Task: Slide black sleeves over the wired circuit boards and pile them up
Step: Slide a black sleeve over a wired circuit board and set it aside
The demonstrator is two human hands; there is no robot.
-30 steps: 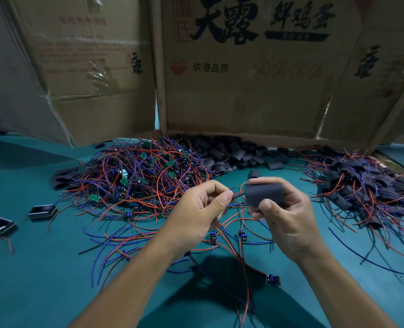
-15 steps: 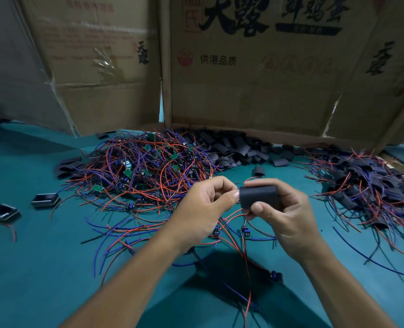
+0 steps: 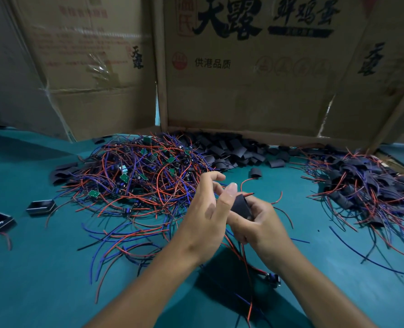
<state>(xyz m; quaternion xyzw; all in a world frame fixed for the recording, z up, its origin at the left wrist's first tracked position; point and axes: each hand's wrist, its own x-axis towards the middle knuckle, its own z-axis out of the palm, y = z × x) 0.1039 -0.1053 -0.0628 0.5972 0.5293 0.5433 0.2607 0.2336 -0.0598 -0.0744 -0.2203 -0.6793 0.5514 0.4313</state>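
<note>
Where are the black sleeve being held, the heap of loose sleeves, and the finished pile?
black sleeve (image 3: 241, 205): head view, its dark face between the two hands.
heap of loose sleeves (image 3: 234, 151): head view, middle of the heap by the cardboard.
finished pile (image 3: 366, 181): head view, centre of the sleeved boards at right.

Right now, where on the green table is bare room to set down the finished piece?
Bare green table lies near left, below the two small black trays. Another free patch sits between the right hand and the sleeved pile. The loose wire heap and the empty sleeves at the cardboard crowd the middle.
</note>
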